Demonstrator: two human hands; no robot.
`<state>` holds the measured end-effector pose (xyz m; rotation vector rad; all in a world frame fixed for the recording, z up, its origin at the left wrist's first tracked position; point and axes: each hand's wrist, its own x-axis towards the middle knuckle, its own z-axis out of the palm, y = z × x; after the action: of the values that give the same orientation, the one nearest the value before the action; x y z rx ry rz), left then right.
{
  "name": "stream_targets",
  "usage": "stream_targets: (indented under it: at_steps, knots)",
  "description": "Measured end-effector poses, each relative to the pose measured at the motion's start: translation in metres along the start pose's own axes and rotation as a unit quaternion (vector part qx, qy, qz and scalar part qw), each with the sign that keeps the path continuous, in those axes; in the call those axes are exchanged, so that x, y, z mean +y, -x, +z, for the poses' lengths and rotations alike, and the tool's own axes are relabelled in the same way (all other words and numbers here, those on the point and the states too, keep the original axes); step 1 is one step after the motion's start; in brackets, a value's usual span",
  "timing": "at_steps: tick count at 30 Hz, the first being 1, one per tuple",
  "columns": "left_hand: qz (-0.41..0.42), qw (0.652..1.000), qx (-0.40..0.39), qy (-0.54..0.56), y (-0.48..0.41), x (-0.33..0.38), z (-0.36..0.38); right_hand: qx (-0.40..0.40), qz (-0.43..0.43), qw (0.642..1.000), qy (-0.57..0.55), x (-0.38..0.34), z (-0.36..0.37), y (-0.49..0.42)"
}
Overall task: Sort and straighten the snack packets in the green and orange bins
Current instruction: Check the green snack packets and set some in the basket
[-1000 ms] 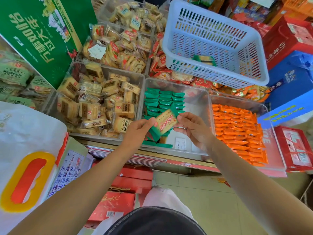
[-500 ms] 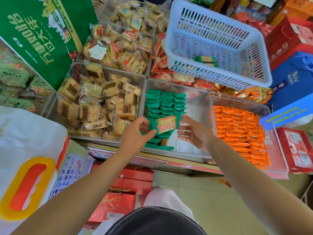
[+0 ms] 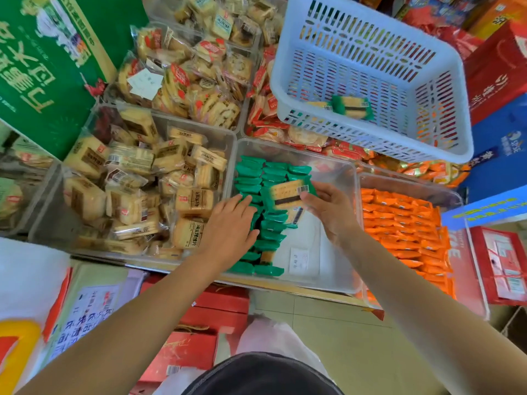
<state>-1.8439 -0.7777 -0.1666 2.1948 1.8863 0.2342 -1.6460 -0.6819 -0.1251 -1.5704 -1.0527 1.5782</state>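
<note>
A clear bin in the middle holds rows of green snack packets stacked along its left side; its right side shows a bare white floor. My right hand pinches one green packet by its right end, held flat above the rows. My left hand lies with straight fingers on the left row of green packets. To the right, a second clear bin is filled with neat rows of orange packets.
A white slotted basket sits tilted above the bins with a green packet inside. A bin of beige biscuit packs lies left. Red gift boxes and a blue box stand right. A small label card lies on the bin floor.
The green packet passed from both hands to my right hand alone and turned flat. My left hand let go and moved down onto the left row of packets.
</note>
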Motion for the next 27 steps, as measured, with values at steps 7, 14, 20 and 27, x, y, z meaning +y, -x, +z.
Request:
stream_targets:
  at_steps: [7,14,20,27]
  knots:
    - [-0.011,0.962,-0.170,-0.213,-0.029,0.006,0.008,-0.021,-0.132,0.981,0.141,-0.005,0.014,-0.032]
    - [-0.011,0.965,-0.159,-0.207,-0.020,0.008,0.006,-0.075,-0.170,0.957,0.225,-0.003,0.032,-0.043]
    - [0.011,0.973,-0.136,-0.184,-0.006,-0.004,0.009,-0.124,-0.215,0.913,0.324,0.016,0.049,-0.050]
    - [0.056,0.984,-0.083,-0.147,0.002,-0.019,0.016,-0.126,-0.250,0.864,0.418,0.041,0.070,-0.052]
